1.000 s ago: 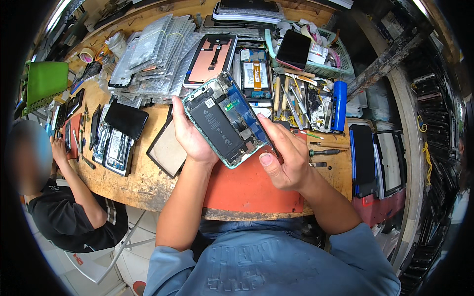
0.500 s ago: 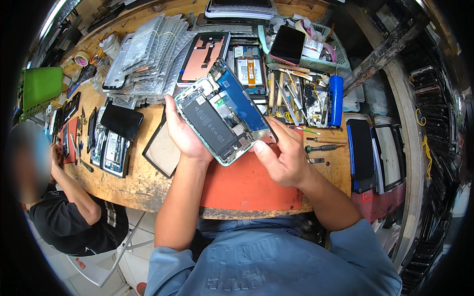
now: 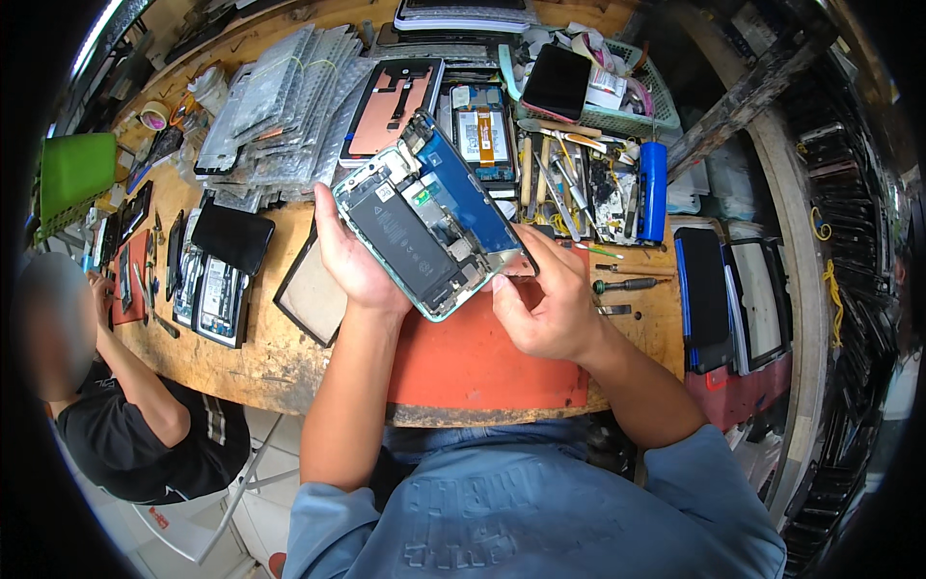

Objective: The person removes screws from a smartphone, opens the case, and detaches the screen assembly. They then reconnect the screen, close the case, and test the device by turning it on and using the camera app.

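Above the red mat [image 3: 473,362], an opened smartphone [image 3: 400,236] lies tilted in my left hand [image 3: 359,265], whose palm and fingers support its left side and back. Its black battery, circuit board and light green frame edge show. The blue-backed screen panel [image 3: 461,198] is swung up along the phone's right side. My right hand [image 3: 552,309] pinches the panel's lower right corner between thumb and fingers. Whether a cable still joins panel and body, I cannot tell.
Behind stand bubble-wrapped screens [image 3: 280,96], another opened phone [image 3: 482,135] and a green basket [image 3: 627,121]. Hand tools [image 3: 559,188] and a screwdriver [image 3: 627,286] lie right. Left are a disassembled phone [image 3: 217,294] and a co-worker's arm [image 3: 145,381].
The phone and both hands have barely shifted, and the whole view has moved slightly. My grip on phone and panel stays the same.
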Tool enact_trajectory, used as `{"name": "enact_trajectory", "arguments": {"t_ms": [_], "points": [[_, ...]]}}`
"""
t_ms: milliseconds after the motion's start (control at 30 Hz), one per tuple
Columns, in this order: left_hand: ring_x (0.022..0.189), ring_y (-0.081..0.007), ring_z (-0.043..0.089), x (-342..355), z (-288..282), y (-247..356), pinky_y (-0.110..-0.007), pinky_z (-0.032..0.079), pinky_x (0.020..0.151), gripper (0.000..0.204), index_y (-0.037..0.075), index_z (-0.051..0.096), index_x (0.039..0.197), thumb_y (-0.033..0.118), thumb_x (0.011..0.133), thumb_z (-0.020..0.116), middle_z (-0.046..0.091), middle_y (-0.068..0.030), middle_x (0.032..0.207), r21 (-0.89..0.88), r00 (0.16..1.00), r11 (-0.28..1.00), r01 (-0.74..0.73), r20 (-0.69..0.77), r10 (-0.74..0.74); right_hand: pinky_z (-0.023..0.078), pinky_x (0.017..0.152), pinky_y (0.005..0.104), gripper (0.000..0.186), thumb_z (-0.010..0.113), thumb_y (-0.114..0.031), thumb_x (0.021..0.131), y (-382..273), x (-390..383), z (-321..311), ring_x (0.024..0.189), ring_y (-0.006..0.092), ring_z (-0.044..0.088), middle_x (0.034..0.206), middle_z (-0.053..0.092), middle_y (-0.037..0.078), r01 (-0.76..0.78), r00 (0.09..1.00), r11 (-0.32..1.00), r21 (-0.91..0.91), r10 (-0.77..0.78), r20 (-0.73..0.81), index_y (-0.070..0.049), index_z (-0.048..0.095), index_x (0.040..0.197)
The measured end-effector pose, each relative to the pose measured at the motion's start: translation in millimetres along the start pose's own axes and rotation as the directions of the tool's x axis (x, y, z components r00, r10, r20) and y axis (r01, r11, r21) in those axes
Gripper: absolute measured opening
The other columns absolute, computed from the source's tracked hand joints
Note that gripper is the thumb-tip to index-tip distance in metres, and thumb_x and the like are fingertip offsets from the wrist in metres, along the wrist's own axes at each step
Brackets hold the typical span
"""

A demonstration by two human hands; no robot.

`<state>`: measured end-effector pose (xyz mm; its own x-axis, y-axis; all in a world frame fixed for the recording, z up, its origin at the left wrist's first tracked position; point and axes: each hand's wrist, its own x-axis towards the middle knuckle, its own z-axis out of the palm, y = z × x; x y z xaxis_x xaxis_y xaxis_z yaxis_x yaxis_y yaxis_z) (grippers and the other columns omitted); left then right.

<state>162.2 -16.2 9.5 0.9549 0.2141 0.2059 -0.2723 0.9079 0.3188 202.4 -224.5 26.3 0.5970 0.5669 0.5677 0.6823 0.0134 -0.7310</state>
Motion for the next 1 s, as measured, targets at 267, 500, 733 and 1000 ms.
{"name": "enact_trajectory", "arguments": {"t_ms": [267,500,733,1000], "points": [[0.123,-0.0351,0.068,-0.4,0.4,0.6,-0.049,0.054,0.108,0.089,-0.001,0.058,0.147,0.071,0.109,0.023,0.069,-0.0196,0.137,0.04,0.999,0.999,-0.022,-0.024,0.023,0.058,0.074,0.0316,0.053,0.066,0.007,0.086,3.2,0.8,0.6,0.081,0.0204,0.071,0.107,0.069,0.018,0.02,1.0,1.0,-0.009,-0.02,0.017,0.015,0.057,0.137],[0.122,-0.0368,0.068,-1.7,3.5,1.5,-0.05,0.054,0.107,0.092,0.001,0.051,0.155,0.074,0.106,0.024,0.068,-0.0233,0.136,0.152,0.997,0.986,-0.063,-0.022,0.067,0.058,0.072,0.0314,0.059,0.063,0.007,0.087,3.0,-2.6,5.2,0.083,0.0215,0.071,0.111,0.07,0.019,-0.022,1.0,0.996,0.092,0.022,0.0,0.01,0.055,0.146],[0.126,-0.0409,0.065,-2.5,12.7,-4.2,-0.054,0.052,0.109,0.097,0.002,0.041,0.161,0.078,0.104,0.027,0.06,-0.0236,0.145,0.27,0.98,0.947,-0.173,-0.044,0.192,0.058,0.079,0.0347,0.045,0.062,-0.009,0.102,2.5,2.3,-1.4,0.086,0.0242,0.071,0.109,0.071,0.02,-0.071,0.996,0.988,0.136,0.062,0.068,0.012,0.057,0.142],[0.124,-0.0424,0.065,-4.7,-2.2,0.8,-0.055,0.053,0.108,0.098,0.0,0.036,0.163,0.079,0.104,0.028,0.059,-0.0264,0.142,0.346,0.973,0.911,-0.225,0.13,0.191,0.056,0.075,0.0337,0.046,0.062,-0.015,0.105,8.0,0.4,-2.1,0.082,0.0224,0.069,0.106,0.071,0.02,-0.07,0.992,0.99,0.119,0.057,0.109,0.012,0.057,0.142]]}}
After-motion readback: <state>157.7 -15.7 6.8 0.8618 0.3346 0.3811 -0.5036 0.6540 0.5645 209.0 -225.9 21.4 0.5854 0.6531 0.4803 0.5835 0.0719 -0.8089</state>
